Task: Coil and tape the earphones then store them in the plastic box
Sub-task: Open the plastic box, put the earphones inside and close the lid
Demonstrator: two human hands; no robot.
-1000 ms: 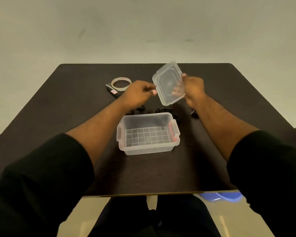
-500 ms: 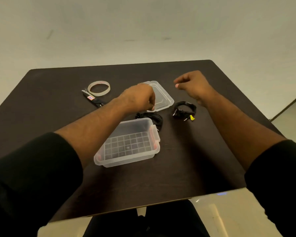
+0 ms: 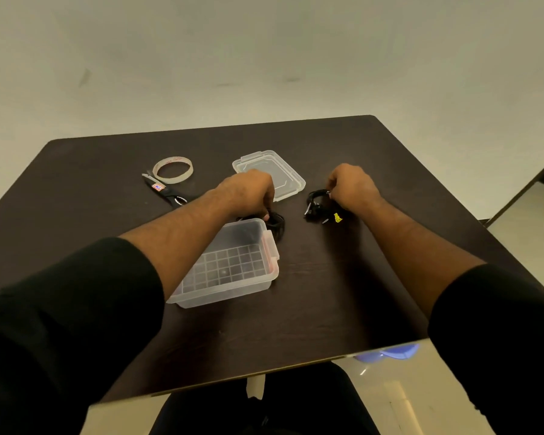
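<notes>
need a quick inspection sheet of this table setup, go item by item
surface: dark table, things grouped toward the far half
job's things: open plastic box, nothing seen inside; its lid lies flat beyond it; two black earphone bundles, one at the box's far right corner, one to the right with a yellow tag; tape roll at far left
clutter: scissors beside the tape roll
hands: left hand reaches down to the bundle by the box; right hand curled on the other bundle
cables: both bundles lie loosely coiled, no tape visible on them
surroundings: pale wall, light floor
</notes>
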